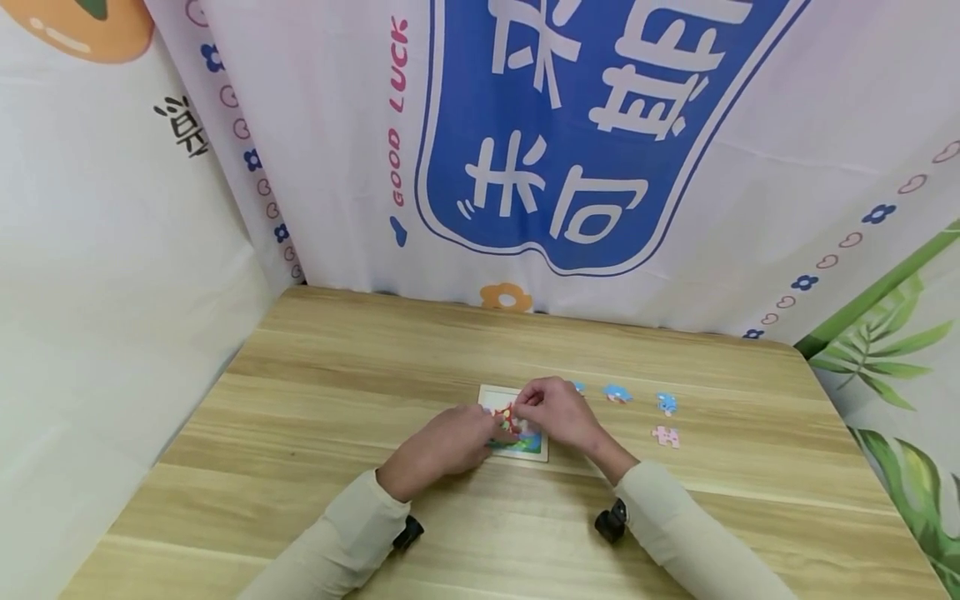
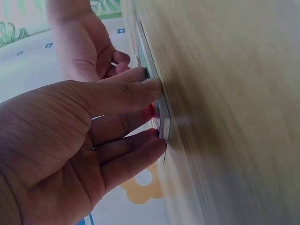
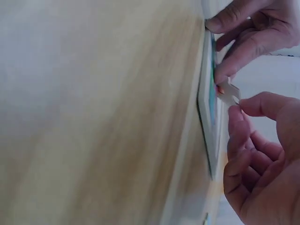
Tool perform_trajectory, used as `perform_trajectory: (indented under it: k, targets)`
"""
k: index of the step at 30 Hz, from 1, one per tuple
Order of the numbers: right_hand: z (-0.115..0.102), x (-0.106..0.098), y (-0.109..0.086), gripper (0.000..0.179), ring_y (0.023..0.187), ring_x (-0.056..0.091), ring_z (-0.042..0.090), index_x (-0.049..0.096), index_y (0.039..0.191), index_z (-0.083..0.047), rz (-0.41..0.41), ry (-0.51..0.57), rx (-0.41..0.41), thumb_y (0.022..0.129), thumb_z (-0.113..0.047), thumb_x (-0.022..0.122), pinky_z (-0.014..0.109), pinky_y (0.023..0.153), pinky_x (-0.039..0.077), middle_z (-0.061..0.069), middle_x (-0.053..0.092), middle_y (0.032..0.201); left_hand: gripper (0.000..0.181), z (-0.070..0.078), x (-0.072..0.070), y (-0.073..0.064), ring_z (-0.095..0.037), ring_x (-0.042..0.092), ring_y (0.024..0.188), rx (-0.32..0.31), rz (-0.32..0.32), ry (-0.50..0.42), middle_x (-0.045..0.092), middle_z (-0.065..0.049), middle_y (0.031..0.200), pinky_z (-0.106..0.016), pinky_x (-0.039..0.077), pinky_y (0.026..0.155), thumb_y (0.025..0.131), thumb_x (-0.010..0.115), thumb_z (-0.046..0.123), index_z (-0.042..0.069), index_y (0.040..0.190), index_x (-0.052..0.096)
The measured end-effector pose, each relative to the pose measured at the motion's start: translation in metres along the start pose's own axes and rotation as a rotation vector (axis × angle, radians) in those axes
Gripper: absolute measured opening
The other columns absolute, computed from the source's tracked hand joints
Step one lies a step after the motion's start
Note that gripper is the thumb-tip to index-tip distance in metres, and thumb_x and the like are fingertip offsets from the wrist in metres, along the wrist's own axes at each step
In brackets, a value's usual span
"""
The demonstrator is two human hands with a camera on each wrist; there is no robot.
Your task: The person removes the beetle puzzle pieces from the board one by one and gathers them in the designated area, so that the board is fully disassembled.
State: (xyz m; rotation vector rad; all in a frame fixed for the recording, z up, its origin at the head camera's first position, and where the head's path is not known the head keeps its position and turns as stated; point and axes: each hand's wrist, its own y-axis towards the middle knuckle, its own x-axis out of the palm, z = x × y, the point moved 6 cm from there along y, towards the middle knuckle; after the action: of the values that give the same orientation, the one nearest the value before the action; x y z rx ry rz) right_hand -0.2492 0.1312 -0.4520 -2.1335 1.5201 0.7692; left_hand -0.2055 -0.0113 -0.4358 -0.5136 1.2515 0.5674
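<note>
A small jigsaw puzzle in a pale-framed board [image 1: 513,457] lies on the table, its picture partly filled in green, blue and red. My left hand [image 1: 450,437] rests at its left side; in the left wrist view the thumb lies at the frame's edge and the fairly straight fingers touch the puzzle's face. From the right, my right hand [image 1: 562,412] reaches over the board. Between thumb and forefinger it pinches a puzzle piece [image 3: 229,92], seen tilted with its pale back showing, close over the puzzle and right by the left fingertips. The hands hide part of the picture.
To the right of the board lie loose pieces: a blue one [image 1: 617,392], another blue one [image 1: 666,403], a pink one [image 1: 665,436], and one partly behind the right hand [image 1: 578,387]. A printed curtain [image 1: 337,208] hangs along the wooden table's [image 1: 337,358] back edge.
</note>
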Motion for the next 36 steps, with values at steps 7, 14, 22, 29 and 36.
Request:
perform_trajectory:
  k: [7, 14, 22, 29, 36]
  targets:
    - [-0.001, 0.004, -0.002, 0.007, 0.069, 0.061, 0.013, 0.076, 0.085, -0.01, 0.024, 0.095, 0.028, 0.091, -0.01, 0.073, 0.027, 0.061, 0.048, -0.001, 0.07, 0.078, 0.039, 0.0, 0.0, -0.003, -0.007, 0.054, 0.073, 0.037, 0.023, 0.018, 0.075, -0.004, 0.111, -0.023, 0.046, 0.062, 0.092, 0.074, 0.002, 0.025, 0.124, 0.078]
    - [-0.004, 0.0, -0.005, 0.007, 0.073, 0.062, 0.013, 0.076, 0.085, -0.012, 0.047, 0.083, 0.037, 0.091, -0.009, 0.073, 0.029, 0.064, 0.05, -0.004, 0.069, 0.079, 0.034, 0.0, 0.0, -0.003, -0.008, 0.057, 0.076, 0.065, 0.034, 0.04, 0.073, -0.001, 0.103, -0.025, 0.05, 0.066, 0.095, 0.075, 0.009, 0.024, 0.124, 0.078]
    - [0.004, -0.028, -0.015, 0.007, 0.075, 0.06, 0.017, 0.077, 0.09, -0.012, 0.132, 0.078, 0.096, 0.093, -0.015, 0.071, 0.033, 0.067, 0.047, -0.002, 0.071, 0.085, 0.033, -0.001, 0.005, 0.0, -0.011, 0.059, 0.081, 0.011, -0.011, -0.006, 0.072, -0.005, 0.116, -0.027, 0.051, 0.07, 0.097, 0.073, 0.014, 0.026, 0.128, 0.076]
    - [0.028, -0.055, -0.033, 0.011, 0.085, 0.063, 0.018, 0.077, 0.097, -0.011, 0.101, 0.06, 0.15, 0.096, -0.021, 0.071, 0.035, 0.073, 0.049, 0.001, 0.073, 0.097, 0.034, 0.0, 0.005, -0.002, -0.025, 0.063, 0.122, 0.001, -0.017, 0.022, 0.065, -0.008, 0.137, -0.038, 0.053, 0.095, 0.099, 0.071, 0.013, 0.024, 0.131, 0.074]
    - [0.063, -0.086, -0.058, 0.015, 0.089, 0.063, 0.018, 0.077, 0.099, -0.009, 0.106, 0.041, 0.245, 0.095, -0.023, 0.074, 0.035, 0.075, 0.047, 0.002, 0.075, 0.098, 0.034, -0.001, 0.005, -0.005, -0.029, 0.058, 0.13, -0.009, -0.004, 0.014, 0.063, -0.009, 0.139, -0.043, 0.05, 0.101, 0.099, 0.07, 0.012, 0.022, 0.131, 0.074]
